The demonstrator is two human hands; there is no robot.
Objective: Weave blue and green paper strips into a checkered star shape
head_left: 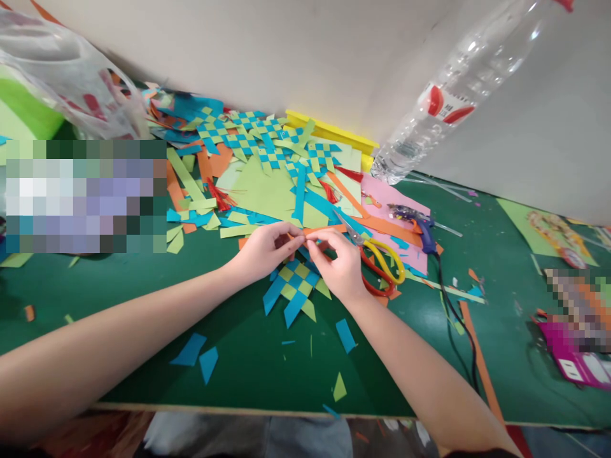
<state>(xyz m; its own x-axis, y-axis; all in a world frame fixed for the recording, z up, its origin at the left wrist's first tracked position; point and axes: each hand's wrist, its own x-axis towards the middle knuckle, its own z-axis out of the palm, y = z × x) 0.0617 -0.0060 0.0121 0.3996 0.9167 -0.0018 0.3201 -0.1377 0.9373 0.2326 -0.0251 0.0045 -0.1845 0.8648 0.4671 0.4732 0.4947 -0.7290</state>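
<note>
My left hand (267, 251) and my right hand (340, 262) meet fingertip to fingertip over the middle of the green table. Both are closed in a pinch. Whatever they pinch is too small and hidden to name. An orange paper strip (327, 228) shows just behind the fingers; whether they hold it I cannot tell. Below them lies a woven blue and green paper fish shape (296, 283), its upper part covered by the hands. Scissors (382, 257) with red and yellow handles rest right beside my right hand.
Behind the hands lie several woven paper pieces (260, 137), loose strips and red tassels (220, 196). At right are a blue glue gun (426, 234) with a black cord, pink paper (411, 257) and a tall plastic bottle (443, 102). A plastic bag (71, 70) stands at left.
</note>
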